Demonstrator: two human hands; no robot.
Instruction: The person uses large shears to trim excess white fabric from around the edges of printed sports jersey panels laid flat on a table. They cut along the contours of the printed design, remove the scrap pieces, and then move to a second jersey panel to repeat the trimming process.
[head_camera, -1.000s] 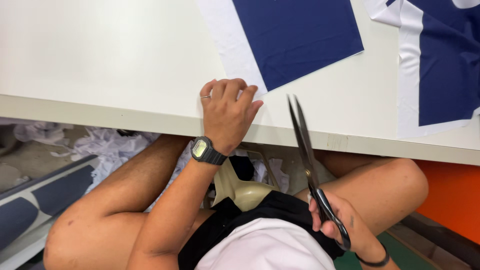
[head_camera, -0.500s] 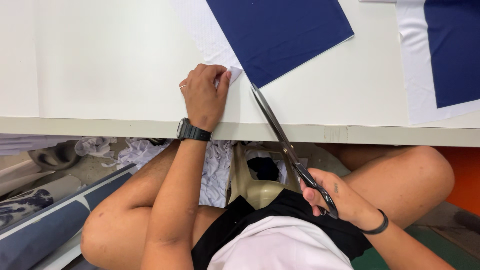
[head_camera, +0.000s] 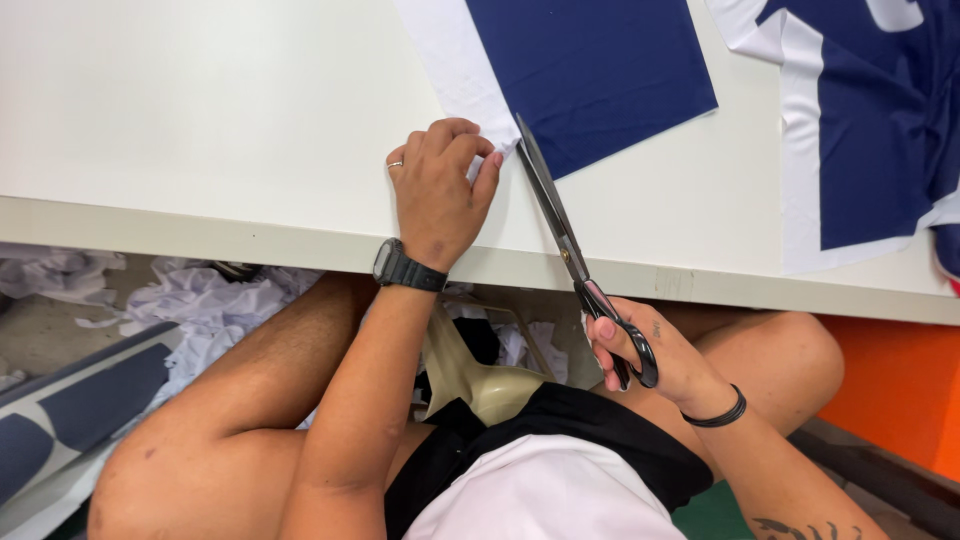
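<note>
Your left hand (head_camera: 440, 195) rests on the white table (head_camera: 200, 120) near its front edge, fingers curled and pinching the lower corner of the white-bordered navy fabric piece (head_camera: 590, 70). The fingertips press that white corner down against the table, just left of the blades. A ring shows on one finger, and a dark wristwatch (head_camera: 408, 268) sits on the wrist right at the table's edge.

Your right hand (head_camera: 650, 355) is below the table edge, over your thigh, clenched around the black handles of the long scissors (head_camera: 570, 245). The scissors reach up and to the left across the table's edge, with the blades lying nearly together and the tip touching the fabric's corner beside your left fingertips. A black band (head_camera: 718, 412) circles your right wrist.

The navy fabric piece lies flat on the table, running from the top of the view down to that corner. A second navy and white fabric (head_camera: 860, 120) lies well apart at the right end of the table. Below the table on the left, crumpled white scraps (head_camera: 210, 305) are piled on the floor.
</note>
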